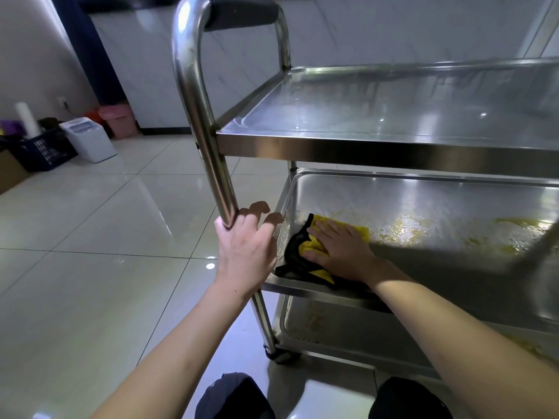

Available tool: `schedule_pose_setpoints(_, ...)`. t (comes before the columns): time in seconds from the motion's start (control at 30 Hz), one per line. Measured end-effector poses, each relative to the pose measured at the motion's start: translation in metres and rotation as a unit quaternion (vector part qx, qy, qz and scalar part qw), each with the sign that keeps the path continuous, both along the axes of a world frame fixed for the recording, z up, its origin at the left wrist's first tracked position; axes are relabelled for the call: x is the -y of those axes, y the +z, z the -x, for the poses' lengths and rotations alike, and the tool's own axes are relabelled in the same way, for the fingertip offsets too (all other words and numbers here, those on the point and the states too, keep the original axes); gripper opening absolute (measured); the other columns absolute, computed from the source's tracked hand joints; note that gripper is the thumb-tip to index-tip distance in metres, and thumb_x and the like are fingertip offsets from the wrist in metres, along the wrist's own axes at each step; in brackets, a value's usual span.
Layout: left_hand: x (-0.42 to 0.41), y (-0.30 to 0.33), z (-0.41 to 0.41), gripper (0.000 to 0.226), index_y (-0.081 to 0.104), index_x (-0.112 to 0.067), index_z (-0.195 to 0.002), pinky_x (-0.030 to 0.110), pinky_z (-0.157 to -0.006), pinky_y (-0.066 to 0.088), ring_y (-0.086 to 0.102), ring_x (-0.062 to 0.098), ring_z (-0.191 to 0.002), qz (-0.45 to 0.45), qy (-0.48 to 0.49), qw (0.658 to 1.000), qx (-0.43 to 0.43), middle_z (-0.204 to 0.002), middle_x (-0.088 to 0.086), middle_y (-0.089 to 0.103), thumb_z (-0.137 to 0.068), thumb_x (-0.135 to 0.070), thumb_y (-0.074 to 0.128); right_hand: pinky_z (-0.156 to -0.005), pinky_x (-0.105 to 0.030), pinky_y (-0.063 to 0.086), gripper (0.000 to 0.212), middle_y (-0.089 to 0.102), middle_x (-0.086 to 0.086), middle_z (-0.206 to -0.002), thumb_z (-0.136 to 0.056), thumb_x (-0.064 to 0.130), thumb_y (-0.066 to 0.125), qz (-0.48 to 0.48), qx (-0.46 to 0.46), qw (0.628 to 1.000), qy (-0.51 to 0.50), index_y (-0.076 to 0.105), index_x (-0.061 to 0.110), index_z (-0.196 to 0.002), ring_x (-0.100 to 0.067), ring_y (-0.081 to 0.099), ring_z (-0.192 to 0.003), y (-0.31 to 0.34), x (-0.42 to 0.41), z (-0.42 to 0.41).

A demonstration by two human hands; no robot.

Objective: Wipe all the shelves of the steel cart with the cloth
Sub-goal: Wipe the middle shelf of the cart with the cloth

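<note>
Floor [90, 237]: glossy pale tiles are being seen across the nine o'clock half of the view.
Cart [378, 146]: a steel cart with three shelves is being shown from twelve to four o'clock; its upright post [199, 116] is running from twelve o'clock down toward the centre.
Top shelf [393, 98]: a streaky sheen is being shown on it at two o'clock.
Middle shelf [423, 207]: yellow smears [405, 229] are being shown on it at three o'clock.
Bottom shelf [332, 325]: it is being partly hidden by the right forearm at five o'clock.
Boxes and bins [87, 140]: they are being kept against the wall at ten o'clock.
Left hand [245, 246]: the post is being gripped near the centre, thumb curled round one side, fingers round the other.
Right hand [341, 252]: it is being pressed flat on the cloth, fingers straight.
Cloth [305, 249]: a yellow and black cloth is being held down at the nine o'clock end of the middle shelf.
</note>
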State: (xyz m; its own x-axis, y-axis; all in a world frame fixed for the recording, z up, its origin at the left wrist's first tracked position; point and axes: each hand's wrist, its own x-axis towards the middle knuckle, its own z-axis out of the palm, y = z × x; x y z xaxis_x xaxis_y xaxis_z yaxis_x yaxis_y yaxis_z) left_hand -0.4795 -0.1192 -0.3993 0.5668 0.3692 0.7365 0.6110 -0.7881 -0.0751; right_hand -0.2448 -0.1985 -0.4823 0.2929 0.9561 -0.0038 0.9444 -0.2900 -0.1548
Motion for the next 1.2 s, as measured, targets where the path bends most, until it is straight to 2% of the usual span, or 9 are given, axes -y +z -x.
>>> schedule_pose_setpoints(0.07, -0.002, -0.003, 0.001, 0.012, 0.060, -0.012, -0.071, 0.038, -0.074, 0.023, 0.033, 0.027, -0.064, -0.015, 0.022, 0.999, -0.016, -0.069, 0.004, 0.031, -0.070, -0.002, 0.053, -0.128, -0.049, -0.001, 0.081, 0.004, 0.009, -0.175, -0.095, 0.083, 0.020, 0.002, 0.001, 1.000, -0.006, 0.017, 0.041, -0.164, -0.015, -0.002, -0.161, 0.001, -0.009, -0.007)
schedule_pose_setpoints(0.2, 0.001, -0.005, -0.001, 0.030, 0.045, -0.012, -0.054, 0.044, -0.079, 0.033, 0.021, 0.024, -0.067, -0.027, 0.043, 0.998, -0.030, -0.068, 0.003, 0.020, -0.046, 0.010, 0.064, -0.128, -0.053, -0.001, 0.081, -0.002, 0.003, -0.175, -0.094, 0.084, 0.025, 0.019, 0.004, 1.000, -0.019, 0.017, 0.042, -0.163, -0.020, -0.006, -0.161, 0.006, -0.034, -0.025)
schedule_pose_setpoints(0.3, 0.002, -0.004, -0.003, 0.031, 0.047, -0.009, -0.052, 0.048, -0.084, 0.032, 0.029, 0.025, -0.063, -0.008, 0.055, 0.997, -0.055, -0.068, 0.004, 0.019, -0.040, 0.012, 0.067, -0.128, -0.053, 0.001, 0.081, 0.001, 0.001, -0.176, -0.093, 0.085, 0.027, 0.021, 0.007, 0.999, -0.023, 0.019, 0.044, -0.163, -0.021, -0.004, -0.161, 0.007, -0.050, -0.031)
schedule_pose_setpoints(0.37, 0.004, -0.003, -0.003, 0.031, 0.051, -0.009, -0.050, 0.051, -0.087, 0.035, 0.039, 0.027, -0.060, 0.010, 0.072, 0.994, -0.079, -0.062, 0.005, 0.025, -0.037, 0.011, 0.071, -0.127, -0.055, 0.002, 0.080, 0.005, 0.002, -0.175, -0.093, 0.083, 0.032, 0.017, -0.004, 1.000, -0.021, 0.023, 0.043, -0.161, -0.021, 0.000, -0.161, 0.008, -0.058, -0.030)
schedule_pose_setpoints(0.53, 0.008, 0.002, -0.006, 0.029, 0.061, -0.011, -0.046, 0.047, -0.092, 0.028, 0.050, 0.029, -0.062, 0.032, 0.122, 0.984, -0.127, -0.050, 0.007, 0.048, -0.037, 0.004, 0.084, -0.127, -0.057, 0.003, 0.081, 0.006, 0.003, -0.175, -0.092, 0.085, 0.033, 0.021, -0.008, 1.000, -0.006, 0.030, 0.040, -0.159, -0.020, 0.001, -0.161, 0.011, -0.063, -0.028)
schedule_pose_setpoints(0.7, 0.013, 0.007, -0.008, 0.031, 0.060, -0.015, -0.042, 0.052, -0.093, 0.041, 0.051, 0.026, -0.064, 0.046, 0.159, 0.973, -0.160, -0.047, 0.004, 0.048, -0.037, -0.002, 0.088, -0.128, -0.054, 0.001, 0.081, 0.003, 0.004, -0.175, -0.093, 0.084, 0.029, 0.020, 0.015, 0.999, 0.037, 0.025, 0.041, -0.161, -0.018, -0.002, -0.161, 0.007, -0.053, -0.014)
schedule_pose_setpoints(0.97, 0.016, 0.011, -0.003, 0.037, 0.059, -0.013, -0.044, 0.049, -0.090, 0.036, 0.052, 0.030, -0.063, 0.047, 0.143, 0.975, -0.162, -0.050, 0.007, 0.048, -0.030, 0.003, 0.090, -0.127, -0.055, -0.006, 0.079, -0.004, 0.003, -0.175, -0.096, 0.080, 0.035, 0.054, -0.001, 0.995, 0.084, 0.023, 0.039, -0.162, -0.019, -0.009, -0.161, 0.015, -0.017, 0.017)
schedule_pose_setpoints(1.1, 0.013, 0.011, -0.003, 0.038, 0.059, -0.013, -0.043, 0.046, -0.089, 0.031, 0.051, 0.030, -0.061, 0.042, 0.121, 0.981, -0.148, -0.049, 0.007, 0.042, -0.028, 0.008, 0.086, -0.127, -0.059, -0.003, 0.077, 0.010, 0.002, -0.175, -0.098, 0.078, 0.025, 0.019, -0.050, 0.998, 0.032, 0.037, 0.027, -0.155, -0.018, -0.002, -0.161, 0.014, -0.019, 0.031)
schedule_pose_setpoints(1.2, 0.012, 0.010, -0.004, 0.036, 0.057, -0.012, -0.043, 0.042, -0.087, 0.027, 0.048, 0.029, -0.060, 0.038, 0.114, 0.984, -0.132, -0.051, 0.005, 0.030, -0.031, 0.010, 0.083, -0.127, -0.059, -0.001, 0.076, 0.017, 0.001, -0.173, -0.099, 0.077, 0.027, -0.026, -0.043, 0.999, 0.011, 0.030, 0.026, -0.156, -0.018, 0.004, -0.161, 0.006, -0.023, 0.028)
